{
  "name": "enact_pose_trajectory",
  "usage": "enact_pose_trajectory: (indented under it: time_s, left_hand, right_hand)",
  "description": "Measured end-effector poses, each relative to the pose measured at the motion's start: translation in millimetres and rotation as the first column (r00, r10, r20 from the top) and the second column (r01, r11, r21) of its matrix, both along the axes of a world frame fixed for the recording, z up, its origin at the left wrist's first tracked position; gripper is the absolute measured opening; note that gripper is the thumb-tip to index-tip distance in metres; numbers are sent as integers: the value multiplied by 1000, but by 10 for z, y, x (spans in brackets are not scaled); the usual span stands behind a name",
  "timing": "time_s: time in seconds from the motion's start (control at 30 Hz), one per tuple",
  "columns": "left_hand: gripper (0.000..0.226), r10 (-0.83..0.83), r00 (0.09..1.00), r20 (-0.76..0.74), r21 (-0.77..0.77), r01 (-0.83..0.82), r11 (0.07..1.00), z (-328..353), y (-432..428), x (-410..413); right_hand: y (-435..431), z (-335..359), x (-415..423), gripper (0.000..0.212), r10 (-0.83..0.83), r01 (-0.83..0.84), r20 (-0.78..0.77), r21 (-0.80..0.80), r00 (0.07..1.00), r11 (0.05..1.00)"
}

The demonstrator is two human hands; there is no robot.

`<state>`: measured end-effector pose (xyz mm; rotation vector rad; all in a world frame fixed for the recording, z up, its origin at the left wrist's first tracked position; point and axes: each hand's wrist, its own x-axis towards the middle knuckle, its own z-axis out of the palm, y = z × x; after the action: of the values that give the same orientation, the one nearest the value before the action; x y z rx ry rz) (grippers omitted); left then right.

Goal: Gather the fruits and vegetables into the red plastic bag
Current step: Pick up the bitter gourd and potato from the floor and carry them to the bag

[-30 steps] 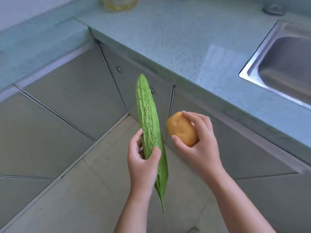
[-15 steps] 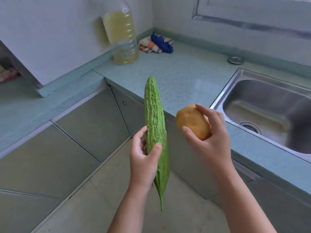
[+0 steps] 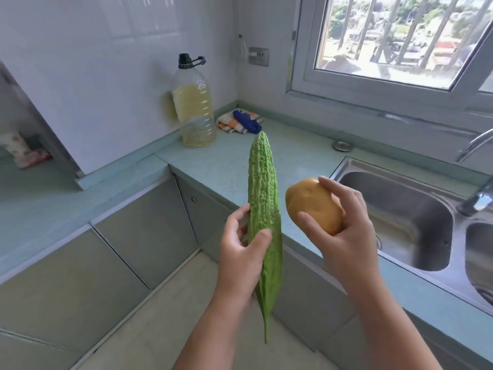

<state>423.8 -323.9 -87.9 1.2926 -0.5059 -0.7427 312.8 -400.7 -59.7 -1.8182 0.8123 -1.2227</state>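
My left hand (image 3: 241, 252) grips a long green bitter gourd (image 3: 264, 198) around its lower half and holds it upright in front of me, blunt end up and thin stem pointing down. Just to its right, my right hand (image 3: 346, 231) holds a yellow-brown potato (image 3: 312, 204) between thumb and fingers, at about the same height. Both are held in the air over the corner of the pale green counter (image 3: 226, 161). No red plastic bag is in view.
A large bottle of yellow oil (image 3: 194, 108) stands at the counter's back corner, with crumpled cloths (image 3: 240, 122) beside it. A steel double sink (image 3: 400, 217) and tap (image 3: 474, 198) lie to the right under a window. Grey cabinet doors (image 3: 144, 249) run below the counter.
The view has tilted up from the floor and cabinets to the counter, wall and window. Both hands keep their hold on the gourd and the potato, still side by side.
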Motion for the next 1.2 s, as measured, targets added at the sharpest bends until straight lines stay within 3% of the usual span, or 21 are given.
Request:
enact_pose_trajectory:
  time_s: [0.4,0.57,0.7,1.2]
  left_hand:
    - [56,-94,995,44,-8,94,996,463,94,-179]
    - [55,-48,998,41,-16,48,999,499,94,-245]
    - [40,-24,1000,3,-38,24,999,522,113,-263]
    - [37,208,978,5,2,-208,978,374,550,-90]
  right_hand:
    - [-1,414,-381,50,44,-45,-4,-69,999,997]
    - [-66,484,-478,49,65,-64,12,-61,998,996]
    - [-115,487,-515,49,85,-85,-2,-60,996,995]
    - [75,308,-52,49,310,-310,-8,4,951,951]
